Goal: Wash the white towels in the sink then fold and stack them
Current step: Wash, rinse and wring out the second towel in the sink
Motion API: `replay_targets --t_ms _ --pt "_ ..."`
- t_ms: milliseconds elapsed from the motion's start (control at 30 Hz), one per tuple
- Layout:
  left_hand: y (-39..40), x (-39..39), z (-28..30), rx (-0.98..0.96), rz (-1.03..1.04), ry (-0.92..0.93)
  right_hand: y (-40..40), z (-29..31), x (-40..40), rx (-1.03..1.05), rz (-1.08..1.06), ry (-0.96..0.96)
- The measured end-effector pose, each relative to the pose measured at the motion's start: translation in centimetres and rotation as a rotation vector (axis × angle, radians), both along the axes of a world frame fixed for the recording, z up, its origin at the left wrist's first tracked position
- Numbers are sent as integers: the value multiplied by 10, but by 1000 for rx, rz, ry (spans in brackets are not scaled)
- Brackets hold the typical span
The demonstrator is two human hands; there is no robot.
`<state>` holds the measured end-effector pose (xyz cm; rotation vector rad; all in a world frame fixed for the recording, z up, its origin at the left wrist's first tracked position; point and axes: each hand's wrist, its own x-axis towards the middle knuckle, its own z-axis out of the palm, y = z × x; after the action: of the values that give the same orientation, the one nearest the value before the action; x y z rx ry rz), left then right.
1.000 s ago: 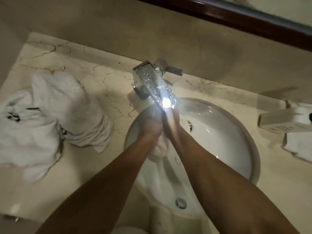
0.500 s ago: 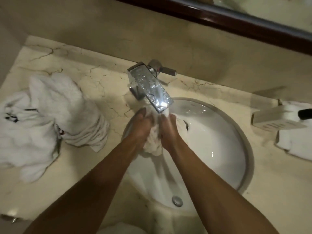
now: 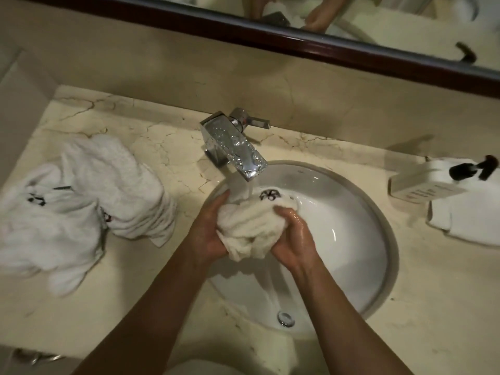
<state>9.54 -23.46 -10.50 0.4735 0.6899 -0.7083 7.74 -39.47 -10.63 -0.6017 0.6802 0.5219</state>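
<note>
A wet white towel (image 3: 250, 226) with a dark emblem is bunched over the round white sink (image 3: 351, 239), under water running from the chrome faucet (image 3: 234, 147). My left hand (image 3: 208, 228) grips the towel's left side. My right hand (image 3: 293, 239) grips its right side, fingers curled into the cloth. A heap of crumpled white towels (image 3: 89, 201) lies on the marble counter (image 3: 176, 155) to the left of the sink.
At the right of the counter a white soap dispenser (image 3: 422, 182) with a black pump lies on a folded white cloth (image 3: 470, 220). A dark-framed mirror (image 3: 324, 47) runs along the wall behind. The sink's drain (image 3: 285, 318) is near the front.
My hands drew back from under the spout and spread apart, and the towel between them now shows as a wider bunch with its emblem up.
</note>
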Motion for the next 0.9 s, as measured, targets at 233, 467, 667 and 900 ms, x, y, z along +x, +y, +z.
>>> replay_targets --t_ms 233,467,667,900 --pt "-16 0 -1 169 170 -156 -12 -25 26 -122 80 190" --pt "-37 15 -47 939 -490 -260 7 -26 42 -268 187 32" --pt "-31 31 -67 1104 -305 -293 19 -48 17 -967 476 -18" --pt "-50 26 -49 999 -351 -250 41 -42 54 -931 286 -109"
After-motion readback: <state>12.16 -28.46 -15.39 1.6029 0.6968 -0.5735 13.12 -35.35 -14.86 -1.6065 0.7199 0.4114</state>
